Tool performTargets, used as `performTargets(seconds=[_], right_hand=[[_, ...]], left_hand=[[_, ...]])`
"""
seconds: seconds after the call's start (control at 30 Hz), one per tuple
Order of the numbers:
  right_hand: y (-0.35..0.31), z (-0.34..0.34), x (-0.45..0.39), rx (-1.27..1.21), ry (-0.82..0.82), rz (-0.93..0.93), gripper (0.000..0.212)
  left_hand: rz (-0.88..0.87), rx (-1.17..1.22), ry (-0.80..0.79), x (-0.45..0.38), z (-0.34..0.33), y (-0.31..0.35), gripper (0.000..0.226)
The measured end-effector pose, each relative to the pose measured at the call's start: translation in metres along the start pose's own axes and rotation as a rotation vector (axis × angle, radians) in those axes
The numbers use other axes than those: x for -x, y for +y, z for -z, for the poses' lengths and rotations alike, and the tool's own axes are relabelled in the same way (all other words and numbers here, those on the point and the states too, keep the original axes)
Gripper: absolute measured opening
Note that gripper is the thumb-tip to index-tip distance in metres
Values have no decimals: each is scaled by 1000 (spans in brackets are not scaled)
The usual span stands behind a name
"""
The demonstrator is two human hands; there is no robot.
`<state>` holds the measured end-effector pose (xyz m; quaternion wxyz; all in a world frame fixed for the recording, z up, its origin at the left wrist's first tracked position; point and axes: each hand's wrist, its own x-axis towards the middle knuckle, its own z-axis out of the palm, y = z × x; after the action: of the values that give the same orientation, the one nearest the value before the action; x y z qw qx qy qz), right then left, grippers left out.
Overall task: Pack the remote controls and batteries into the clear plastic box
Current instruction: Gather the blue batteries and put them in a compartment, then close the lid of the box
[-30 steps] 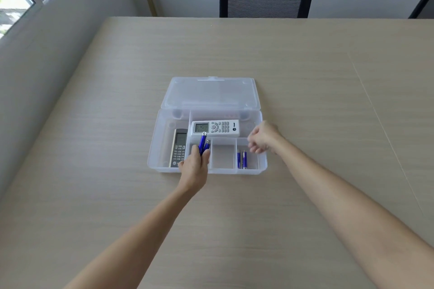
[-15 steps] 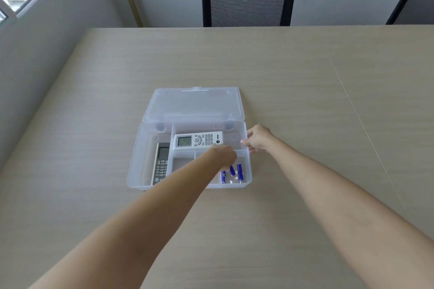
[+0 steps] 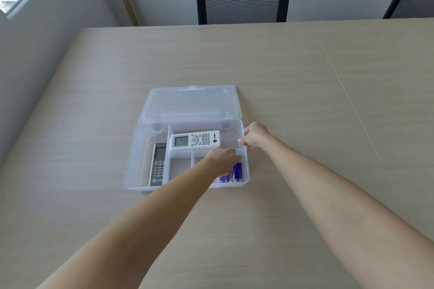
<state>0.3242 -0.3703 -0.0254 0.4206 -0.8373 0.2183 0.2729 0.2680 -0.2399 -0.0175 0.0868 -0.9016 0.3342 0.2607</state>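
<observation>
Two bare forearms come into view from the bottom edge, and no sleeve covers any part of them. The left hand (image 3: pixel 222 159) and the right hand (image 3: pixel 254 136) wear nothing: no glove, no ring, no watch and no band shows on fingers or wrists, as far as visible

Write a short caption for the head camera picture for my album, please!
Left hand lowers blue batteries into the clear plastic box beside two remotes.
</observation>
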Motion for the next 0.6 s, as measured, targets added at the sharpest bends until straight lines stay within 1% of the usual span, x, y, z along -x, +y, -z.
performTargets(seconds=[0.07,0.13,0.2,0.23,0.27,0.3,0.33,0.37,0.4,0.43,0.47,0.5,0.57,0.6], right_hand=[[5,1,-2,18,13,-4,32],[8,2,-5,37,14,-2,35],[8,3,-7,78,-18,-6,36],[8,5,-10,98,-38,-10,37],[8,5,-13,109,-56,-5,42],[7,6,-15,87,-59,16,51],[6,7,-21,23,-45,42,62],[5,8,-28,-77,-17,49,70],[4,9,-39,-193,20,52,71],[4,8,-56,-294,66,52,67],[6,6,-78,-358,107,39,61],[1,4,-86,-396,146,16,57],[-10,1,-100,-455,176,-16,45],[-21,1,-93,-465,183,-27,37]], left_hand=[[18,152,78,8,-7,-3,42],[52,343,265,27,-17,-9,45],[178,487,498,58,-35,-19,46],[277,503,604,76,-48,-26,50],[398,482,668,95,-63,-33,60],[524,468,669,111,-79,-41,74],[630,488,608,124,-94,-49,91],[708,539,518,132,-107,-55,105],[755,596,421,138,-117,-58,115],[772,632,341,141,-126,-59,121],[773,648,294,142,-131,-58,123],[771,657,284,143,-135,-56,124],[785,657,311,142,-139,-57,123],[795,654,324,141,-140,-59,121]])
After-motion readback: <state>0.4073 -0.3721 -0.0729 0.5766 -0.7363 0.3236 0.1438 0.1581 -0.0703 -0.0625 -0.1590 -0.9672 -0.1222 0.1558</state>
